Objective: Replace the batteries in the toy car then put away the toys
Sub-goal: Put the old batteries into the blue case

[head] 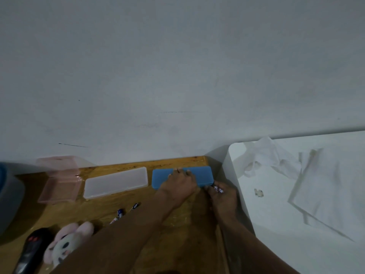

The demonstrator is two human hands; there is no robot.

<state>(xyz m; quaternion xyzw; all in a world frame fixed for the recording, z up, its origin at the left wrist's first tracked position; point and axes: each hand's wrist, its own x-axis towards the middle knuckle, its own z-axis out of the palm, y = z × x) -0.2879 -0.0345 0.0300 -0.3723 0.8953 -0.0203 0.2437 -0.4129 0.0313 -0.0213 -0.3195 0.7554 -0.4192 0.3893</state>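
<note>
A flat blue plastic case (203,174) lies shut on the wooden table (177,214) by the wall. My left hand (178,185) rests flat on top of it, fingers spread. My right hand (223,198) sits at the case's front right corner, fingers curled around small batteries (218,189) with printed labels. Loose batteries (120,212) lie further left on the table, partly hidden by my left forearm. A black toy car (31,248) and a pink plush toy (69,242) lie at the lower left.
A white translucent case (116,181) lies left of the blue one. An open pink case (59,180) stands beyond it. A grey container (9,194) is at the far left. To the right is a white surface (276,214) with white cloth (316,184).
</note>
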